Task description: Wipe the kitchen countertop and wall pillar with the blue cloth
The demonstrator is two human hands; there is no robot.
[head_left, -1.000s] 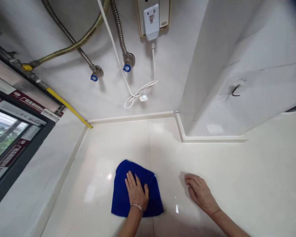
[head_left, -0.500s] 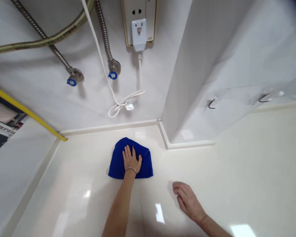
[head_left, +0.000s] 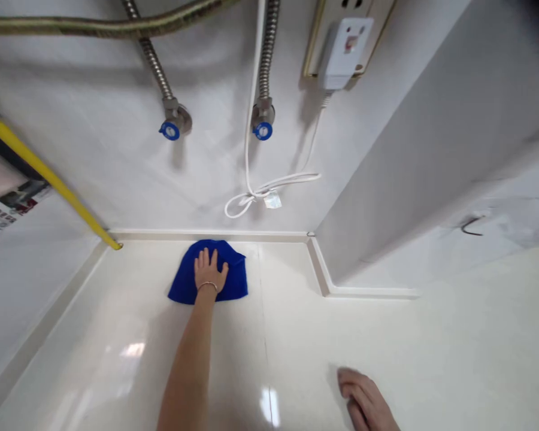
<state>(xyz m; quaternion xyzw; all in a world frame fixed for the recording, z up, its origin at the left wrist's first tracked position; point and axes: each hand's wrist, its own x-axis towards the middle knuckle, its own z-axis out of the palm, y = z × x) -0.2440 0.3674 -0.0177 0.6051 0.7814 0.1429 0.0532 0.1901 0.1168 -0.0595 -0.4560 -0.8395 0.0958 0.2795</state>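
My left hand (head_left: 209, 273) lies flat with fingers spread on a blue cloth (head_left: 185, 280), pressing it onto the glossy white surface (head_left: 296, 335). The cloth has a folded corner on its right side, and its far edge reaches the base of the wall. A thin bracelet circles my left wrist. Lower right, my right hand (head_left: 366, 400) rests on the same surface with its fingers curled in, apart from the cloth. I see nothing held in it, though its palm side is hidden.
Two blue-capped valves (head_left: 263, 130) with braided hoses stick out of the back wall. A white cord (head_left: 251, 197) hangs looped below a plug (head_left: 347, 54). A yellow pipe (head_left: 54, 179) slants down at left. A wall corner with trim (head_left: 323, 281) juts out at right, bearing a hook (head_left: 471, 227).
My left hand and the cloth have slid left and up to the back wall trim. My right hand sits lower in view. The camera view has shifted, too.
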